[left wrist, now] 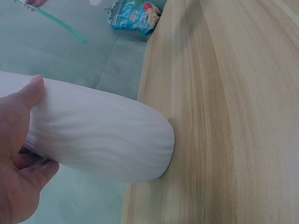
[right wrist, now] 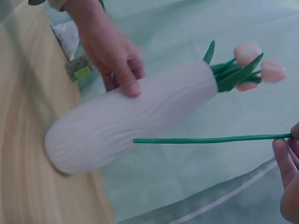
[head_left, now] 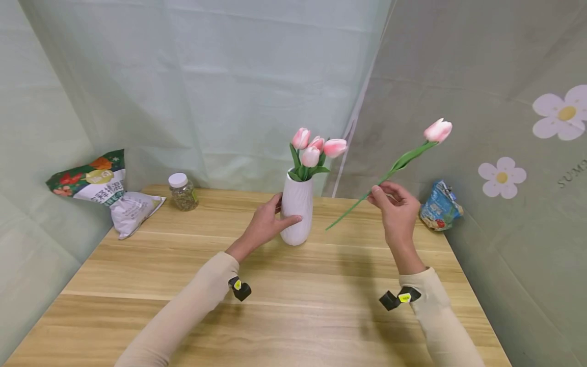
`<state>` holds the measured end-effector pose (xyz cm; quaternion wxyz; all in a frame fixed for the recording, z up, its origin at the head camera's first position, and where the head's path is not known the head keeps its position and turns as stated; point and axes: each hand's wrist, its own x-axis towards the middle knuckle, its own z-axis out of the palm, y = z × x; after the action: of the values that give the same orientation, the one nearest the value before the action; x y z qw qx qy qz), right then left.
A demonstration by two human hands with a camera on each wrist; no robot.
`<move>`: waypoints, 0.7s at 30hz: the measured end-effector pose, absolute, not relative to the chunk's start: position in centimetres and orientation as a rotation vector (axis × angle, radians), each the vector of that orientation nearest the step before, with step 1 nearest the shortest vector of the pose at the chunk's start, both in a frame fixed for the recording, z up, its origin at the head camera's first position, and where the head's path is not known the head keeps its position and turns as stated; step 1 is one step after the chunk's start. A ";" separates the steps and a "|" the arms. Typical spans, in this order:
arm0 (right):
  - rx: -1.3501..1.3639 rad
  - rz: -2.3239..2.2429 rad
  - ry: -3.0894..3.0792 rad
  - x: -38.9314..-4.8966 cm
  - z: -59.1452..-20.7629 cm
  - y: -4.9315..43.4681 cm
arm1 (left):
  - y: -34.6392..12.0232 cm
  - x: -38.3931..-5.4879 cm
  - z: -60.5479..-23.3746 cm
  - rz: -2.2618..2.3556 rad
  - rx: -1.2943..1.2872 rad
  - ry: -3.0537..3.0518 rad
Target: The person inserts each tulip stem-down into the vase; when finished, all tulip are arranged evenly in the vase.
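Note:
A white ribbed vase (head_left: 297, 211) stands upright on the wooden table, with several pink tulips (head_left: 311, 155) and their green leaves rising from its mouth. My left hand (head_left: 266, 221) grips the vase from the left, thumb across the front and fingers behind it; the left wrist view shows the thumb along the vase wall (left wrist: 103, 130). To the right, above the table, my right hand (head_left: 398, 209) pinches the green stem of a single pink tulip (head_left: 437, 131) between thumb and fingers. That stem's bare lower end (right wrist: 187, 140) points toward the vase and is apart from it.
At the back left lie a floral-printed bag (head_left: 103, 188) and a clear jar with a white lid (head_left: 183, 193). A blue snack bag (head_left: 439, 206) sits at the right edge of the table (head_left: 284, 311). Cloth walls hang behind and on both sides.

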<state>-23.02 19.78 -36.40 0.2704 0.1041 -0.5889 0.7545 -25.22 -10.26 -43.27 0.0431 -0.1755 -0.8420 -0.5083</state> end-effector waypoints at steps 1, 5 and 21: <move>0.293 2.016 -1.583 -22.9 -36.1 19.7 | -10.3 -25.2 -43.3 -1.555 -0.536 -2.576; 0.358 1.992 -1.527 -22.5 -34.6 19.4 | -10.3 -25.2 -43.3 -1.555 -0.538 -2.576; 0.495 1.899 -1.402 -21.9 -30.6 18.0 | -10.3 -25.2 -43.3 -1.545 -0.553 -2.564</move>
<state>-21.90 18.02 -30.55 0.3567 0.1917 -0.5431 0.7355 -25.15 -10.25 -43.27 0.0487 -0.1814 -0.8413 -0.5069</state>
